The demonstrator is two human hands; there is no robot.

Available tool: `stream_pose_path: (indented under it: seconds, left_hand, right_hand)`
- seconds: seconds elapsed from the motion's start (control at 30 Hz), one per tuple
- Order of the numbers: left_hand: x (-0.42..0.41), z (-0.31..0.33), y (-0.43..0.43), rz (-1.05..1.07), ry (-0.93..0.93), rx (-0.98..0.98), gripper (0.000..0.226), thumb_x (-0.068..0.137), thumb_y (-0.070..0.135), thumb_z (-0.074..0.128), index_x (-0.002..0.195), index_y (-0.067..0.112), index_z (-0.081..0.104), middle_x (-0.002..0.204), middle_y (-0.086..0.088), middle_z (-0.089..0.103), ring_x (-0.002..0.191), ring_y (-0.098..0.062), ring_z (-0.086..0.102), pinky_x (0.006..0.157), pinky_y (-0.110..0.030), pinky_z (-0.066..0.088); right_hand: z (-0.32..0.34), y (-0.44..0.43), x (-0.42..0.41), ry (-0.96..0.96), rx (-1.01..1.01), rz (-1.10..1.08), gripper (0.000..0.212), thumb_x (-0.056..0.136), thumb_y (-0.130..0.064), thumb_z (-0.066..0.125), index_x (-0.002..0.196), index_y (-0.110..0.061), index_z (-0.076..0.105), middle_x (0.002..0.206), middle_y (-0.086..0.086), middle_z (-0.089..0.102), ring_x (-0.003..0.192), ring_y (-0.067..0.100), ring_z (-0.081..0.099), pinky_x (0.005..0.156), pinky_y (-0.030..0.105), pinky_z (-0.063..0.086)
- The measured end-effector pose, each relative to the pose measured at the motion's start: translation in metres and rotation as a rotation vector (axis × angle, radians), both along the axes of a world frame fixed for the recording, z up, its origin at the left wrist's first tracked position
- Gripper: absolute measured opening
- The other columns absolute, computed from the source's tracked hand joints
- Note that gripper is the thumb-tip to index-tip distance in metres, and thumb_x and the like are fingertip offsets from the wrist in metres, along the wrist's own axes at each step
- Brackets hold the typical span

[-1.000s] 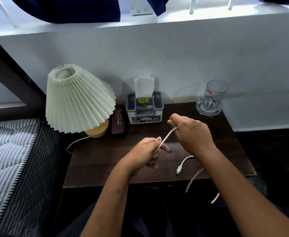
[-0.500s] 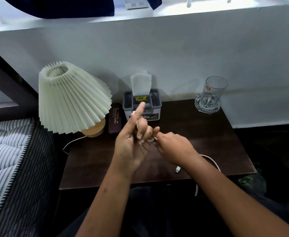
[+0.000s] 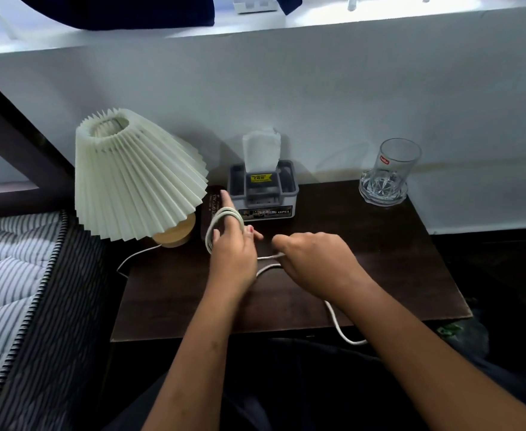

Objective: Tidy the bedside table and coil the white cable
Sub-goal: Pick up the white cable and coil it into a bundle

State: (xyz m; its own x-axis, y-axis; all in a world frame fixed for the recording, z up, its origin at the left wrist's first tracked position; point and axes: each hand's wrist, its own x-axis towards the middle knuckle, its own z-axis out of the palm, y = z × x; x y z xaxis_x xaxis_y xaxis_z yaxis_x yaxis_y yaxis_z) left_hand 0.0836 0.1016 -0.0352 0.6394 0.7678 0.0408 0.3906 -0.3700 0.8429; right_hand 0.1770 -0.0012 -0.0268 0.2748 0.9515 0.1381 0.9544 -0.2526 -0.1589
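Before the tissue box (image 3: 263, 202), left hand (image 3: 233, 255) is holding white cable (image 3: 330, 311) loops; right hand (image 3: 314, 264) is pinching slack overhanging the tabletop (image 3: 386, 259) edge.

lamp (image 3: 137, 178) 1 | tissue box (image 3: 263, 194) 1 | glass (image 3: 390, 172) 1 | case (image 3: 212, 206) 1 | white cable (image 3: 268, 258) 1
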Motion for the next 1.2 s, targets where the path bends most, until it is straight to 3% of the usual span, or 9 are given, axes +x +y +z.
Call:
stream_pose_path:
  seconds: [0.07,0.13,0.2,0.33,0.63,0.9,1.07,1.13,1.2]
  left_hand:
    - [0.0,-0.004,-0.002,-0.051,0.177,-0.036,0.065,0.098,0.015,0.035,0.149,0.025,-0.003,0.108,-0.001,0.057,0.101,-0.013,0.053,0.11,-0.023,0.016]
    - [0.001,-0.008,-0.005,-0.108,0.198,-0.248,0.06,0.099,0.02,0.036,0.149,0.027,0.005,0.112,-0.001,0.053,0.108,-0.024,0.055,0.103,-0.021,0.029]
    - [0.003,-0.008,-0.01,-0.17,0.145,-0.429,0.044,0.099,0.025,0.035,0.143,0.018,0.032,0.102,-0.001,0.056,0.075,-0.021,0.062,0.088,-0.03,0.045]
    - [0.001,0.001,-0.023,-0.391,0.029,-0.797,0.043,0.098,0.04,0.03,0.093,0.013,0.063,0.036,0.004,0.037,0.035,-0.01,0.035,0.074,-0.037,0.036]
    - [-0.005,0.022,-0.025,-0.7,-0.38,-1.385,0.055,0.091,0.042,0.032,0.12,0.006,0.061,0.036,0.006,0.017,0.026,0.0,0.023,0.066,-0.024,0.055]
    - [0.005,0.024,-0.015,-0.127,-0.925,-1.174,0.048,0.095,0.032,0.031,0.137,0.009,0.037,0.059,0.005,0.063,0.033,-0.003,0.035,0.079,-0.024,0.054]
    - [-0.001,0.018,0.003,0.086,-1.082,-1.069,0.023,0.1,0.026,0.029,0.095,0.013,0.048,0.089,0.0,0.075,0.039,-0.005,0.041,0.091,-0.026,0.049]
    - [-0.002,0.017,0.006,0.13,-1.031,-0.948,0.028,0.101,0.025,0.029,0.115,0.01,0.048,0.089,-0.004,0.075,0.041,-0.007,0.043,0.083,-0.022,0.049]
    - [-0.001,0.011,0.007,0.145,-0.919,-0.776,0.048,0.101,0.024,0.027,0.146,0.011,0.014,0.09,-0.008,0.072,0.046,-0.009,0.049,0.069,-0.02,0.048]
  right_hand:
    - [0.001,-0.001,-0.001,-0.012,0.068,0.003,0.025,0.09,-0.029,0.035,0.093,-0.019,0.058,0.081,0.003,0.068,0.07,0.033,0.065,0.052,0.03,0.034]
    - [0.003,-0.003,0.003,-0.016,0.125,-0.037,0.026,0.083,-0.033,0.037,0.085,-0.019,0.059,0.074,0.002,0.067,0.061,0.031,0.064,0.048,0.029,0.037]
    - [0.005,-0.004,0.009,-0.021,0.147,-0.087,0.012,0.082,-0.026,0.05,0.083,-0.018,0.058,0.074,0.002,0.066,0.062,0.031,0.064,0.048,0.03,0.04]
    - [0.009,-0.008,0.023,-0.025,0.236,-0.22,0.016,0.09,-0.03,0.051,0.086,-0.016,0.057,0.077,0.003,0.067,0.066,0.034,0.064,0.051,0.028,0.033]
    - [0.004,-0.004,0.025,0.169,0.135,-0.324,0.021,0.094,-0.035,0.042,0.098,-0.018,0.054,0.092,0.008,0.068,0.087,0.036,0.063,0.061,0.032,0.037]
    - [-0.011,-0.002,0.001,0.167,-0.098,-0.194,0.016,0.093,-0.026,0.042,0.106,-0.017,0.045,0.101,0.013,0.066,0.092,0.039,0.063,0.062,0.037,0.04]
    - [-0.005,0.002,-0.014,0.189,-0.121,0.01,0.015,0.095,-0.029,0.04,0.105,-0.018,0.044,0.096,0.011,0.064,0.086,0.037,0.061,0.058,0.034,0.034]
    - [-0.004,0.004,-0.016,0.166,-0.092,0.039,0.017,0.096,-0.03,0.038,0.107,-0.019,0.047,0.096,0.01,0.065,0.084,0.036,0.061,0.058,0.033,0.034]
    - [-0.004,0.004,-0.014,0.125,-0.069,0.057,0.02,0.097,-0.03,0.036,0.108,-0.021,0.049,0.095,0.007,0.065,0.084,0.034,0.062,0.057,0.033,0.034]
